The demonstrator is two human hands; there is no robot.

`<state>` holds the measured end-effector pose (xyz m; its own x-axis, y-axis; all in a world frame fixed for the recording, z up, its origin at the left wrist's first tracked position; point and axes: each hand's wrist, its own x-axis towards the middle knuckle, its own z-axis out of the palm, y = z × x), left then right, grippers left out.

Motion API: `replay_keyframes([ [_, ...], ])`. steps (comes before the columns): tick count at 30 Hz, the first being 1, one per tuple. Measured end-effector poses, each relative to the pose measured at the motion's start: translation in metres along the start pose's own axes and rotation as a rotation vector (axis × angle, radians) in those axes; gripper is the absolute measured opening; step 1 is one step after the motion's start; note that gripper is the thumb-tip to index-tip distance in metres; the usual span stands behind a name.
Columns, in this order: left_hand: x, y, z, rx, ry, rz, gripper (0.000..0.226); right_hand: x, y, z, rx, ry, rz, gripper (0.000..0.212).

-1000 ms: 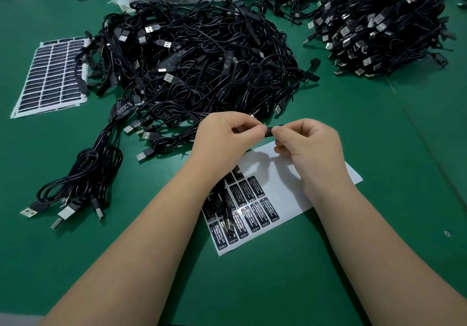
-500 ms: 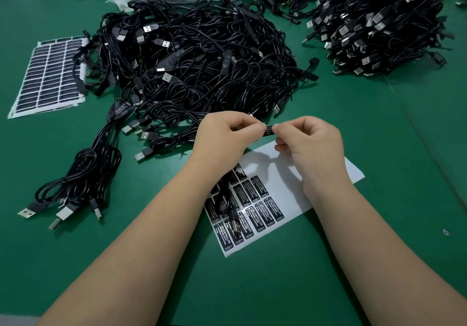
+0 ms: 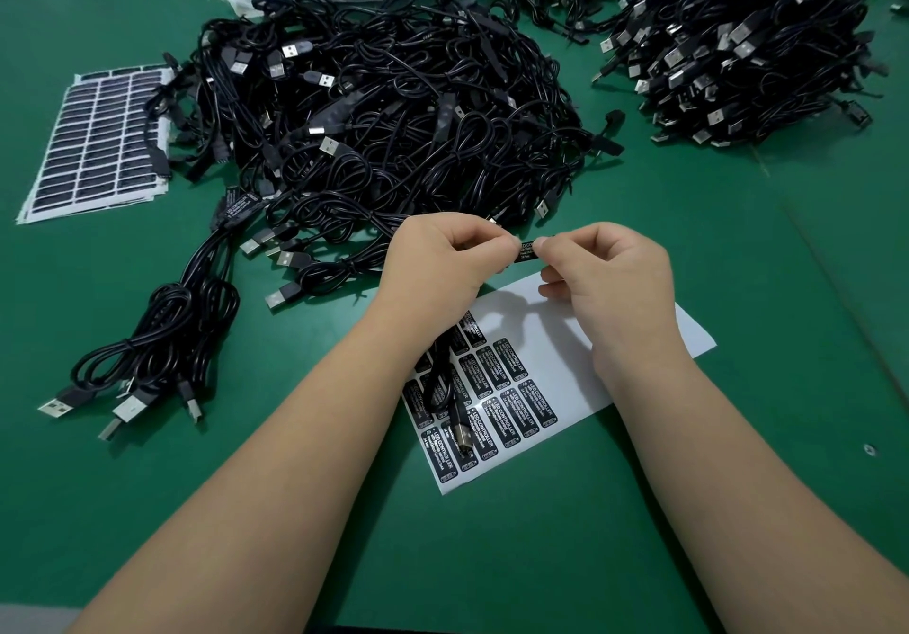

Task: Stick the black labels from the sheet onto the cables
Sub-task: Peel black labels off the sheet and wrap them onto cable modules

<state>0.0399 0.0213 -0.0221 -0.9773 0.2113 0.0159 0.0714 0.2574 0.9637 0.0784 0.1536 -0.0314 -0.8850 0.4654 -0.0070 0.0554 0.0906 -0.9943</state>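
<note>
Pressing a black label [image 3: 527,250] onto the inline module of a cable [image 3: 445,387], both hands meet above the far edge of the label sheet [image 3: 551,338]; the label sits directly between the two sets of fingertips, white print facing up. The left hand [image 3: 442,259] has its fingers curled, pinching the label's left end and the part beneath it; the right hand [image 3: 610,279] has thumb and forefinger closed on the label's right end, the other fingers curled under. The held cable drops from under the left hand and trails across the sheet toward the person, its plug resting on the printed labels; how much of the label already adheres cannot be told, since the fingers cover both ends.

Just beyond the fingers lies the large cable pile [image 3: 393,107]; left of the left hand lies a small bundle of cables [image 3: 157,348], some showing labels; further left, a full label sheet [image 3: 98,141]; well beyond the right hand, a second pile [image 3: 747,43]; all rest on the green worktop [image 3: 738,436].

Probable faults from here: a skewed label, caused by one end being pressed down before the other is aligned; trapped creases or lifted corners, caused by uneven thumb pressure; adhesive fouled by repeated repositioning; the trailing cable dragging the sheet or lifting unused labels when the hands move away.
</note>
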Motion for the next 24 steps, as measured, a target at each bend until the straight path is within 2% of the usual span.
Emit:
replay_keyframes([
  [14, -0.0013, 0.0002, -0.0002, -0.005, -0.004, -0.008, 0.015, -0.0001, 0.0013, -0.0007, -0.066, 0.006, -0.017, 0.013],
  [24, -0.0026, 0.0011, -0.0008, -0.029, 0.004, -0.006, 0.016, 0.0013, 0.0006, -0.0016, -0.054, -0.010, 0.015, 0.015],
])
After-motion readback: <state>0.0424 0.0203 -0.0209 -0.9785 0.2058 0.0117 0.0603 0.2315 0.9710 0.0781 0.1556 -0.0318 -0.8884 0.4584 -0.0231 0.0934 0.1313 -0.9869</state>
